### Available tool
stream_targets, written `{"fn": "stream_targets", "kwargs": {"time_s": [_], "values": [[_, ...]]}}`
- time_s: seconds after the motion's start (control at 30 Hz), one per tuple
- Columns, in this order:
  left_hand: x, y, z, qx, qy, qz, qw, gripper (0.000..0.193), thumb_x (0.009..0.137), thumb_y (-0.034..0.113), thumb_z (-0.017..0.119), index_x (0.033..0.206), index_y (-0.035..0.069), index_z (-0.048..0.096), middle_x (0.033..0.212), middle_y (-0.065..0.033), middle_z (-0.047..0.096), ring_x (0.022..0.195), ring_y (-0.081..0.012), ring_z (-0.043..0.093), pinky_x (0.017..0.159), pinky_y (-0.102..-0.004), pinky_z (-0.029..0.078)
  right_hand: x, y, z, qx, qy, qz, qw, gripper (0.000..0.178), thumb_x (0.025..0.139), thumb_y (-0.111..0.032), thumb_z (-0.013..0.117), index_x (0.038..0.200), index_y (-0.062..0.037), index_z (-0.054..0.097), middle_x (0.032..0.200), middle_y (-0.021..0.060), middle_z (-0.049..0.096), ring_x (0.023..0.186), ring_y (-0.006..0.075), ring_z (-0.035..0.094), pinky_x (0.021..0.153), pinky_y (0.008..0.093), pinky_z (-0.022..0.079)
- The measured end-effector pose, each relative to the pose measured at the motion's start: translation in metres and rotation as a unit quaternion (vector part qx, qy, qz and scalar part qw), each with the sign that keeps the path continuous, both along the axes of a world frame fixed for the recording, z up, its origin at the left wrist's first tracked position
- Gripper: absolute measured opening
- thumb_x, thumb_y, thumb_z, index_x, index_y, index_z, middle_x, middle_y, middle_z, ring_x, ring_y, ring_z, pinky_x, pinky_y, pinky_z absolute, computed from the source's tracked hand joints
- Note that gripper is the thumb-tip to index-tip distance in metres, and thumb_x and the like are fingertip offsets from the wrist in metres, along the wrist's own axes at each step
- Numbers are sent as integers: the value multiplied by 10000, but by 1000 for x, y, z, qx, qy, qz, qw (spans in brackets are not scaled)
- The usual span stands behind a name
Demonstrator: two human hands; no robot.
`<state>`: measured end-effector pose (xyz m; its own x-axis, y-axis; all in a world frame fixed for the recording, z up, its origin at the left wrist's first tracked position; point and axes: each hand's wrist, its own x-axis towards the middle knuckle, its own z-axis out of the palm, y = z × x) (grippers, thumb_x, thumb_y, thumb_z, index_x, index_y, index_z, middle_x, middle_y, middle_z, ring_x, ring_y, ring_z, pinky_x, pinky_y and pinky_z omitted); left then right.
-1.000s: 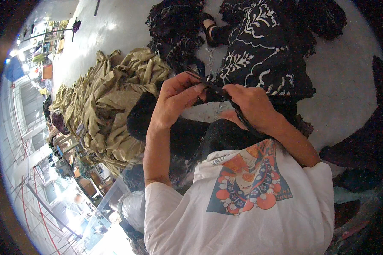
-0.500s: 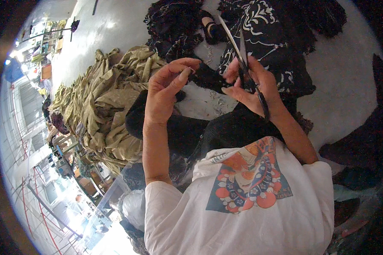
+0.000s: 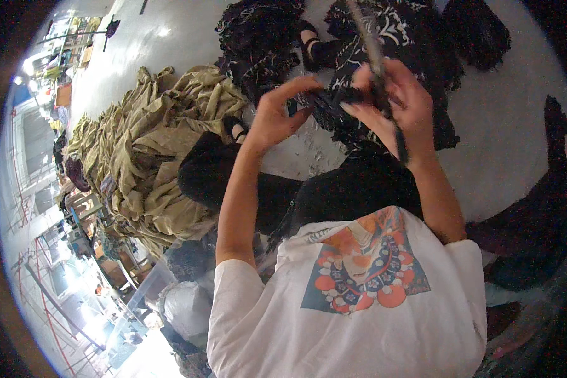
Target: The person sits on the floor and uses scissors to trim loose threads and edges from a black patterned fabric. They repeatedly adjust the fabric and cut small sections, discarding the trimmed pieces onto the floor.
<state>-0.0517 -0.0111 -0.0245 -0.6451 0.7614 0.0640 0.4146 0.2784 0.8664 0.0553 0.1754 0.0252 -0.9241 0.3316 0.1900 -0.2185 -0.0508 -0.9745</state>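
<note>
In the upper middle of the frame, the scissors [image 3: 371, 49] are long and slim, with greyish metal blades pointing toward the top edge and dark handles reaching down past the palm; motion blurs their outline, and I cannot tell how far the blades are parted. The right hand [image 3: 406, 104] holds them, fingers curled around the handles. A strip of black cloth [image 3: 325, 104], soft and crumpled, lies between the two hands. The left hand [image 3: 282, 112] is curved, its forefinger and thumb set narrowly apart at the strip's near end; whether they pinch it I cannot tell.

Beyond, at upper right of centre, spreads black patterned cloth [image 3: 416, 39] with curling white leaf shapes. A shaggy dark heap [image 3: 258, 41] sits at upper centre. At left, a large olive pile [image 3: 151, 148] falls in deep, rumpled folds on the smooth grey floor [image 3: 183, 34].
</note>
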Motion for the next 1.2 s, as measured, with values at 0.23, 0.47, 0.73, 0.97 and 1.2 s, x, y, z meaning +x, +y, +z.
{"fn": "stream_targets", "kwargs": {"time_s": [0.23, 0.47, 0.73, 0.97, 1.2], "values": [[-17, -34, -90, -278, 125, 48, 951, 391, 637, -45, 533, 984, 118, 612, 908, -155, 620, 840, -356, 571, 758, -423, 452, 72, 43, 5, -346, 43, 109, 931, 363, 742, -76, 641, 1049, -37, 451, 762, 63, 526, 673, 153, 535, 559, 286, 447], [-22, -101, -76, -241, -140, 37, 960, 210, 770, 107, 593, 955, 9, 616, 767, -80, 640, 658, -159, 587, 635, -305, 461, 67, 104, 49, -79, 81, -23, 993, 388, 833, -228, 538, 1142, 4, 502, 828, 109, 583, 728, 169, 548, 589, 293, 418], [-75, -141, 92, 230, -219, 369, 873, 166, 832, 153, 520, 719, 89, 417, 520, 3, 373, 410, -105, 320, 411, -246, 300, -55, 174, 81, 26, 69, -161, 984, 204, 793, -154, 623, 962, -39, 621, 821, 112, 624, 708, 181, 591, 633, 301, 471], [-26, -128, 105, 310, -158, 226, 910, 265, 797, 169, 551, 997, 2, 505, 587, -48, 481, 434, -120, 390, 445, -241, 315, 2, 219, 101, 110, 165, -214, 956, 269, 770, -50, 598, 1030, 6, 559, 882, 74, 600, 733, 149, 564, 655, 242, 431], [31, -82, 29, 143, -301, 230, 914, 186, 708, 16, 605, 891, 20, 570, 691, -38, 566, 526, -104, 496, 457, -235, 371, 126, 220, 13, 151, -82, -332, 928, 211, 766, -108, 629, 934, -23, 535, 805, 41, 574, 712, 154, 563, 635, 285, 445]]}}
